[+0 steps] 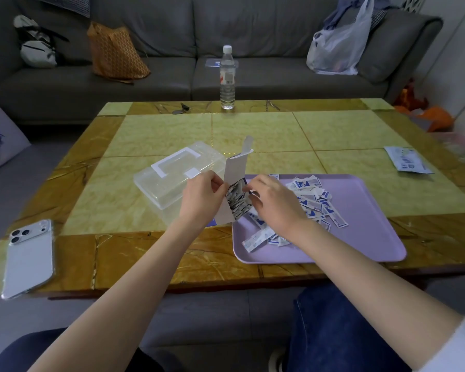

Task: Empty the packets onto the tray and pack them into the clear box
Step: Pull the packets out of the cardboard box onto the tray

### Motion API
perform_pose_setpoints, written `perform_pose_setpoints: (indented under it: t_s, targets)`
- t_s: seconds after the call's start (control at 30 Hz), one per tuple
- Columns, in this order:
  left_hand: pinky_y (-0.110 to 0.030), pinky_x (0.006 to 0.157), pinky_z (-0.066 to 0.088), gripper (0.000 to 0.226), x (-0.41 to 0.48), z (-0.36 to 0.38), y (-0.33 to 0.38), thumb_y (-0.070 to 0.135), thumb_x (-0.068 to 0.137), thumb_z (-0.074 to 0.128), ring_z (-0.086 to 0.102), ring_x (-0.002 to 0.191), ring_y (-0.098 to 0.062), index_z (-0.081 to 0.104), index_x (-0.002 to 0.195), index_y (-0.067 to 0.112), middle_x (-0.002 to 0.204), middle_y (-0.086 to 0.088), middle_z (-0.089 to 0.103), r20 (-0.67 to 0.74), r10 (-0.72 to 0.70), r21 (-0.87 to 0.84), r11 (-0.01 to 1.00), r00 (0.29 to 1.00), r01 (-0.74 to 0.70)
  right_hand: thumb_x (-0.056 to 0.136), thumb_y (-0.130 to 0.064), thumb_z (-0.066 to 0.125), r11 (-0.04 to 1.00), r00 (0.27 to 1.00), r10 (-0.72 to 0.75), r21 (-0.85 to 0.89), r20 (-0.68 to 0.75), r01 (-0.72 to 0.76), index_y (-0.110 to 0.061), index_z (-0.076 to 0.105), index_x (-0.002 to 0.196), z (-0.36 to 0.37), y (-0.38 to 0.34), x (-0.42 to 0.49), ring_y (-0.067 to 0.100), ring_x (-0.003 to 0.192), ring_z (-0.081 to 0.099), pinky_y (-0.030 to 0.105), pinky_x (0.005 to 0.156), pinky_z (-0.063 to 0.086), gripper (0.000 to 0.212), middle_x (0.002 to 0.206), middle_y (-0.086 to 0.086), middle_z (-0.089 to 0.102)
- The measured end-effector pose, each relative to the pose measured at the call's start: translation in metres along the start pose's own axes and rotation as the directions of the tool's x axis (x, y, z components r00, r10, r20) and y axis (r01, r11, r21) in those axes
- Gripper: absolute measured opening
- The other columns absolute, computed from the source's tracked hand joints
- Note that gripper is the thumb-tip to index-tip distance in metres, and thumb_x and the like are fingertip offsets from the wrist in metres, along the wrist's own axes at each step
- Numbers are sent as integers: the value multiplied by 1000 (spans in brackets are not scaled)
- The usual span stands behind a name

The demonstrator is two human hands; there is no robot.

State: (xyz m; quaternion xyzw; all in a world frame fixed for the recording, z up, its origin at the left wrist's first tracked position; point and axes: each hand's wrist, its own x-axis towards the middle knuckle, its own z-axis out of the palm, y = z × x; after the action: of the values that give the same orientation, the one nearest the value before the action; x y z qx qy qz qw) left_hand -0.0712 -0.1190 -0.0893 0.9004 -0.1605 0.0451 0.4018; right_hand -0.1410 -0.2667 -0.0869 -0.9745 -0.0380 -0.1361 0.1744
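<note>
My left hand [203, 196] grips an opened cardboard packet [234, 173], held upright at the left edge of the lilac tray [365, 232]. Its flaps stand open and a stack of blue-and-white sachets [238, 201] shows inside. My right hand [273, 202] pinches the packet's torn side next to that stack. Several loose sachets [313, 201] lie scattered on the tray behind and under my right hand. The clear box [172, 178] with a white handle sits closed on the table, just left of my left hand.
A white phone [28, 257] lies at the table's near left corner. A water bottle [227, 77] stands at the far edge. A flattened printed packet [407, 159] lies at the right. A grey sofa with bags runs behind the table.
</note>
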Motion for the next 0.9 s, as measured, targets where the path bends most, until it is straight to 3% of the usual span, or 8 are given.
perform_pose_setpoints:
  t_s: [0.17,0.27,0.33,0.47,0.6,0.77,0.9]
  targets:
    - [-31,66,47,10,-2,-1,-1,16,87,60,57,78,-20,59,78,12,79,-5,62,7,10,-7,1000,1000,-10,89,-7,52,998,988,0,-54,158,9,-14,59,115,22,-12,10,28,106,53,41,74,50,28,119,3,55]
    - [-24,62,43,8,-4,-1,0,13,87,59,56,76,-18,60,80,9,79,-5,61,20,4,-12,1000,1000,-4,89,-9,52,996,986,46,-83,161,-33,-15,61,113,31,-12,18,30,100,58,38,69,50,26,120,4,56]
    - [-23,61,41,8,-5,-1,0,11,86,59,54,75,-17,58,78,11,77,-3,59,36,-1,-14,1000,999,1,90,-13,52,981,986,61,-191,157,-30,-18,64,109,35,-11,22,28,97,60,33,65,45,23,118,2,57]
    - [-23,63,38,9,-6,0,1,9,85,59,54,73,-16,57,77,12,75,-2,58,35,0,-20,1000,999,1,89,-17,56,958,997,44,-284,55,-27,-20,67,102,32,-8,23,23,97,58,28,60,35,17,104,-2,61]
    - [-24,63,38,6,-3,-2,0,10,87,58,53,75,-17,58,81,10,78,-4,59,21,-26,-36,999,999,26,93,-21,56,986,996,28,-164,-82,-41,-12,67,101,17,0,18,25,95,55,27,62,33,17,100,3,65]
    - [-26,63,41,8,0,0,1,14,88,59,54,75,-18,57,80,11,80,-5,60,29,-44,-47,998,999,45,98,-13,44,972,967,234,35,-101,-231,-9,59,114,-6,27,11,17,80,51,25,66,42,22,111,8,55]
    - [-21,58,38,9,2,4,3,14,89,59,52,72,-16,58,81,11,77,-3,58,23,-30,-41,999,999,31,94,2,42,936,926,348,-5,-144,-353,-8,55,119,-20,52,4,26,84,53,29,63,36,30,111,12,48]
